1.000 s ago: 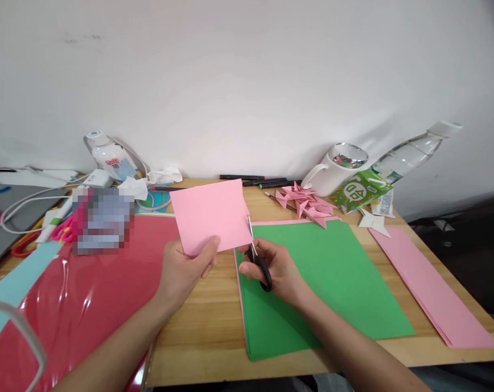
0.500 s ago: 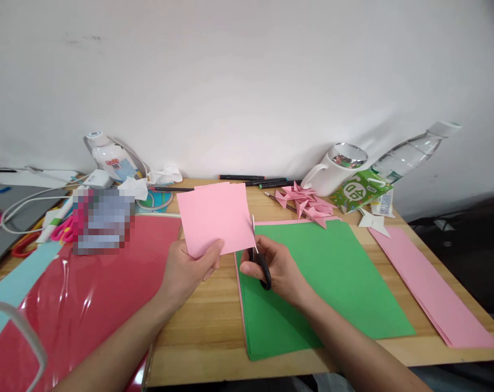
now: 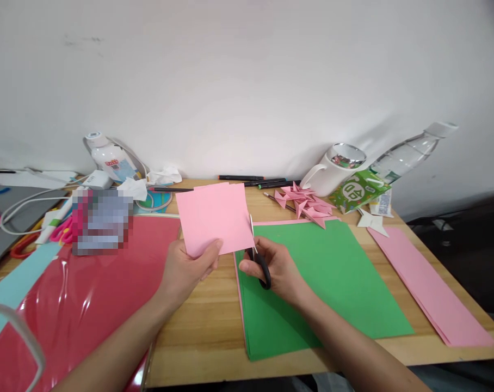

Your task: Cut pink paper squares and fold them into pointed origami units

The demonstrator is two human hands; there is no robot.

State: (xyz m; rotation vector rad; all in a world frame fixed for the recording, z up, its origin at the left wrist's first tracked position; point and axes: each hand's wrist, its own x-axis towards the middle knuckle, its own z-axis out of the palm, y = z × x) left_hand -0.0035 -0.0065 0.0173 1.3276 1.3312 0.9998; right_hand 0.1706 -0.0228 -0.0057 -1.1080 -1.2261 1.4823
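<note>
Pinched between the thumb and fingers of my left hand [image 3: 196, 267] is a small stack of pink paper squares [image 3: 212, 215], raised above the table. The squares overlap with their top edges slightly out of line. My right hand [image 3: 275, 267] is closed round the black handles of a pair of scissors [image 3: 264, 270]. Its blades point up along the right edge of the pink squares, close to the lower right corner. Below my right hand lie large green sheets [image 3: 332, 283], with pink paper showing at their edge.
Folded pink paper pieces [image 3: 304, 204], black markers [image 3: 241, 178], a white mug [image 3: 331, 171], a green packet [image 3: 357, 190] and a clear bottle [image 3: 414, 147] line the back. Pink strips [image 3: 430, 283] lie right. A red plastic-covered pack [image 3: 120, 272], cables and a white bottle [image 3: 112, 158] are left.
Hardly anything differs. The scissors' blades have shifted very slightly along the right edge of the pink squares, and the whole view has moved a few pixels.
</note>
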